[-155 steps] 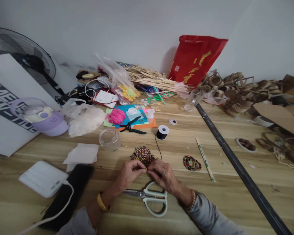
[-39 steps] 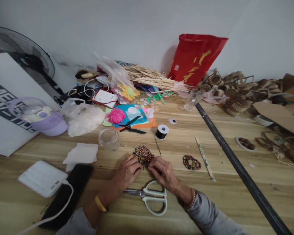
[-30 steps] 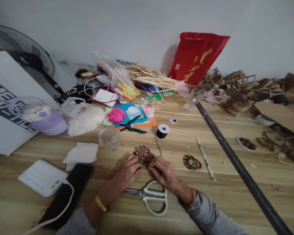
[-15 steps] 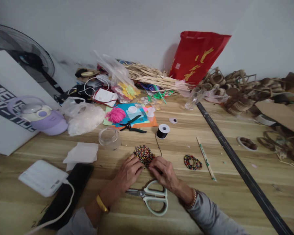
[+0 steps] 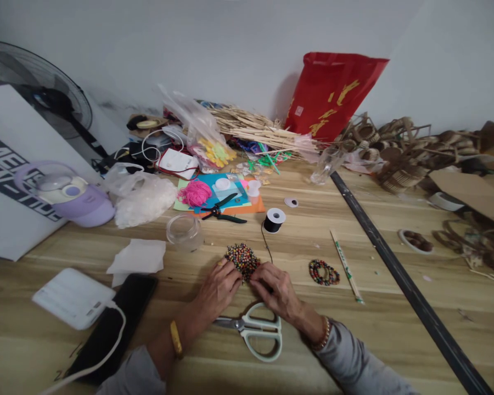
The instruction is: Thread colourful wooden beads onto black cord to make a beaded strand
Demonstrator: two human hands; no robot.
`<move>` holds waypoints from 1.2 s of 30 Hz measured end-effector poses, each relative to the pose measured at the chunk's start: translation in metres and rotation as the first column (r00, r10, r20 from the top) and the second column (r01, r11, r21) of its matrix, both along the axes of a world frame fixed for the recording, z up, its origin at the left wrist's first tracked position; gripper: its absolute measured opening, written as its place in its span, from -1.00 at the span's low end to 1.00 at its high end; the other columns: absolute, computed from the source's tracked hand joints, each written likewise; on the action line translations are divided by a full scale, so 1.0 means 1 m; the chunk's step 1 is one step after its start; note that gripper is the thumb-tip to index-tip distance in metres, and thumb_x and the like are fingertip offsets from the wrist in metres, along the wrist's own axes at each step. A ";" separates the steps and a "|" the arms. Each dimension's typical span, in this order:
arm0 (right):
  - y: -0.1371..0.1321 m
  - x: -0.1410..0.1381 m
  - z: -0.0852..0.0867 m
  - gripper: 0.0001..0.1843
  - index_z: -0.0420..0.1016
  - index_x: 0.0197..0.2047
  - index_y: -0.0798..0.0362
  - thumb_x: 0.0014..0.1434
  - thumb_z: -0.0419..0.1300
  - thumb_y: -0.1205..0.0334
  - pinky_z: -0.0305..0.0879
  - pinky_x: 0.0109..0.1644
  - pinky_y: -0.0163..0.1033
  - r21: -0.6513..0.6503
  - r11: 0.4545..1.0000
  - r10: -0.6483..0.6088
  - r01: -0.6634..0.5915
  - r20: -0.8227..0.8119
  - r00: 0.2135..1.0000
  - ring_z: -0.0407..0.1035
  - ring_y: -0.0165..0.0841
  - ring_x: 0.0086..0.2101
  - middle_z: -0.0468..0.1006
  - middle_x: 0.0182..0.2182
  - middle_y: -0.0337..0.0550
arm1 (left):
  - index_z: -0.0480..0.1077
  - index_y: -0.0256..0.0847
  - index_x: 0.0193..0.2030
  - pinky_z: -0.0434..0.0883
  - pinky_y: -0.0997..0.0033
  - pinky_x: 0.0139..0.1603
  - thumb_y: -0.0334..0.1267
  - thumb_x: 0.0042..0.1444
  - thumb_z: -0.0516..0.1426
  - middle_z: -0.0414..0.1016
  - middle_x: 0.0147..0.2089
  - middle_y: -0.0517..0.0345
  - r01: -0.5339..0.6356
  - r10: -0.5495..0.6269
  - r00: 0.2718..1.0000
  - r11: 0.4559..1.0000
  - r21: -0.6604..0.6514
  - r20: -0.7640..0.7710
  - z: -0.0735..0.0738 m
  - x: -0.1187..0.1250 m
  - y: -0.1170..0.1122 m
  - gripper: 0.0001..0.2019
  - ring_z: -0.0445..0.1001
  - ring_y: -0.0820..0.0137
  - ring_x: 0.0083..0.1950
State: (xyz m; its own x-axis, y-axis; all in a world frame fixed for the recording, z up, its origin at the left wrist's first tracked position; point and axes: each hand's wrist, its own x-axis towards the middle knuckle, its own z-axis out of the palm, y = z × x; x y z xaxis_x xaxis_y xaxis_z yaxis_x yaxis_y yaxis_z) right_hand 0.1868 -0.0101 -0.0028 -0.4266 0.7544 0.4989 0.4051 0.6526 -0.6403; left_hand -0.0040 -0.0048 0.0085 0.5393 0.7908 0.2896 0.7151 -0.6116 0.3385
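A heap of small multicoloured beads (image 5: 242,259) lies on the wooden table (image 5: 379,334). My left hand (image 5: 219,289) rests at the heap's near left edge, fingers curled and pinched at the beads. My right hand (image 5: 276,287) sits at the heap's near right edge, fingers pinched together; what they hold is too small to make out. A thin black thread runs from a black thread spool (image 5: 274,220) down toward my right hand. Pale green scissors (image 5: 255,329) lie just in front of both hands. A finished beaded bracelet (image 5: 323,272) lies to the right.
Clear jar (image 5: 184,233), black pliers (image 5: 223,211), pink yarn (image 5: 195,193), white tissue (image 5: 137,259), power bank (image 5: 73,298) and black phone (image 5: 112,325) lie left. A chopstick (image 5: 346,267) and a long black bar (image 5: 399,274) lie right. Red bag (image 5: 331,95), bamboo strips, woven baskets and a fan stand behind.
My left hand has moved from a pinch against my right fingers to the near left edge of the bead heap. My right hand has stayed in place.
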 end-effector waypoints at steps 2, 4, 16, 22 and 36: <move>0.000 0.000 0.002 -0.89 0.39 -0.29 0.06 0.24 0.06 0.36 0.33 -0.31 -0.27 -0.003 1.000 0.005 -0.005 -0.004 1.000 0.34 -0.34 -0.35 0.45 -0.41 -0.10 | 0.40 -0.22 -0.41 0.34 0.20 -0.04 -0.44 0.18 0.02 0.43 -0.38 0.11 0.002 -0.002 1.000 1.000 0.000 0.024 0.001 0.000 0.000 -0.80 0.39 0.30 -0.24; 0.000 0.000 0.003 -0.88 0.40 -0.29 0.06 0.25 0.05 0.35 0.33 -0.31 -0.27 -0.005 1.000 0.005 -0.005 -0.008 1.000 0.34 -0.34 -0.36 0.45 -0.41 -0.10 | 0.41 -0.21 -0.41 0.35 0.20 -0.04 -0.43 0.18 0.03 0.44 -0.37 0.10 -0.003 0.003 0.997 1.000 -0.010 0.077 0.001 -0.001 0.001 -0.81 0.40 0.30 -0.24; 0.001 0.002 -0.005 -0.92 0.39 -0.28 0.05 0.22 0.09 0.38 0.32 -0.30 -0.26 0.019 1.000 -0.014 0.014 -0.017 1.000 0.35 -0.34 -0.35 0.46 -0.40 -0.11 | 0.49 -0.29 -0.42 0.42 0.49 -0.34 -0.34 -0.07 0.18 0.57 -0.45 0.11 0.032 0.405 0.749 0.768 -0.639 0.524 0.001 -0.004 0.005 -0.92 0.49 0.40 -0.40; -0.001 0.002 0.001 -0.92 0.39 -0.27 0.05 0.22 0.09 0.38 0.31 -0.31 -0.27 0.028 1.000 0.003 -0.002 -0.030 1.000 0.34 -0.34 -0.36 0.45 -0.41 -0.11 | 0.49 -0.31 -0.43 0.45 0.42 -0.29 -0.27 -0.13 0.25 0.60 -0.42 0.06 0.137 0.459 0.693 0.674 -0.726 0.556 0.007 -0.003 0.005 -0.86 0.53 0.35 -0.37; -0.001 0.001 -0.001 -0.91 0.39 -0.27 0.07 0.25 0.07 0.34 0.29 -0.32 -0.28 0.031 0.999 0.032 -0.032 -0.006 0.999 0.33 -0.35 -0.37 0.44 -0.41 -0.10 | 0.49 -0.32 -0.46 0.43 0.42 -0.27 -0.26 -0.18 0.30 0.59 -0.44 0.08 0.202 0.493 0.647 0.625 -0.754 0.582 0.005 -0.002 0.006 -0.84 0.52 0.35 -0.37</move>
